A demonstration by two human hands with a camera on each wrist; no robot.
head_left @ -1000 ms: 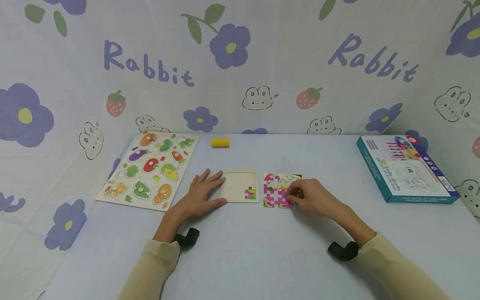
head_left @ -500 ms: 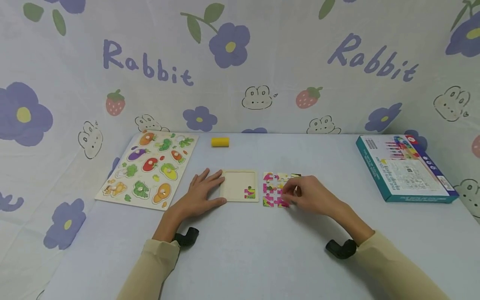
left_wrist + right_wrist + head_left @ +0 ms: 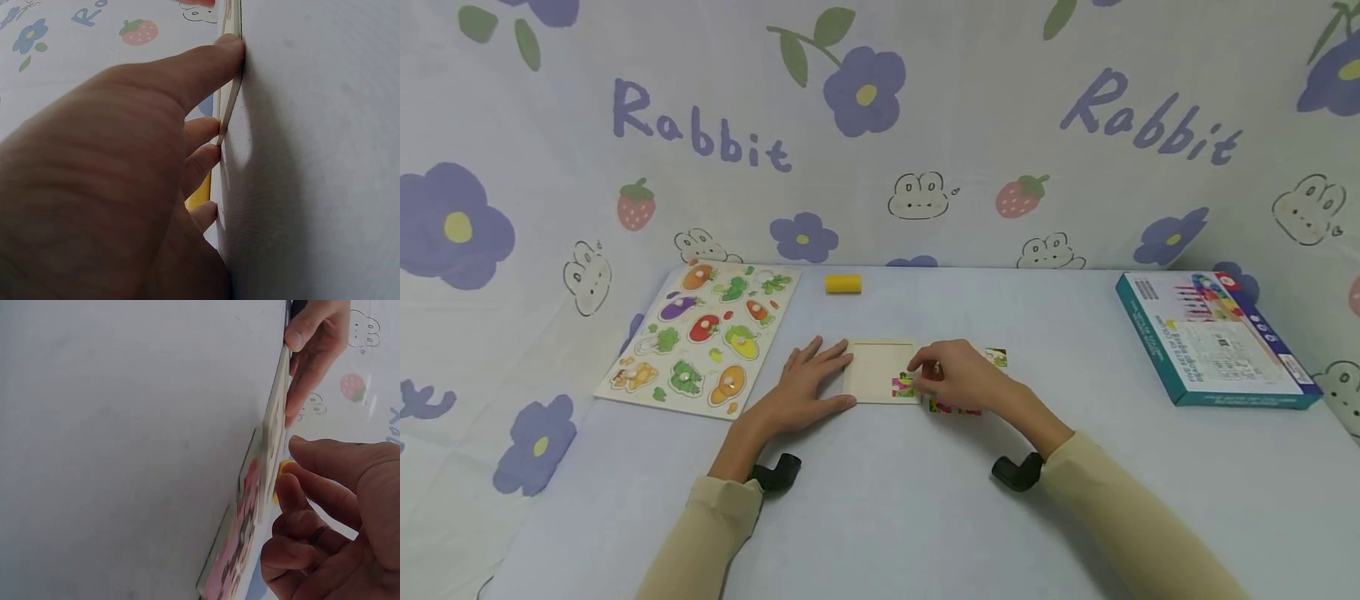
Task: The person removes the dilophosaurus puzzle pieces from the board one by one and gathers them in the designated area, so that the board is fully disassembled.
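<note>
My left hand (image 3: pixel 802 385) lies against the left edge of a shallow wooden puzzle frame (image 3: pixel 868 400), thumb and fingertips touching its rim. One pink and green puzzle piece (image 3: pixel 902 386) sits in the frame's lower right corner. Above the frame's right edge, my right hand (image 3: pixel 958 375) pinches with curled thumb and index finger; the puzzle piece there is mostly hidden by the fingers. Beneath that hand lie several other puzzle pieces (image 3: pixel 942 407), largely covered. A corner piece (image 3: pixel 996 357) shows beyond it. In the right wrist view, the frame's edge stands close beside the fingertips.
A vegetable knob-puzzle board (image 3: pixel 700 342) lies at the left. Behind the frame is a small yellow cylinder (image 3: pixel 844 284). A flat teal-edged box (image 3: pixel 1217 337) rests at the right on the pale table (image 3: pixel 880 500). A printed cloth (image 3: pixel 970 125) hangs behind.
My right hand has moved left from the loose puzzle pieces to the frame's right edge, with its fingers still pinched. My left hand has stayed at the frame's left edge.
</note>
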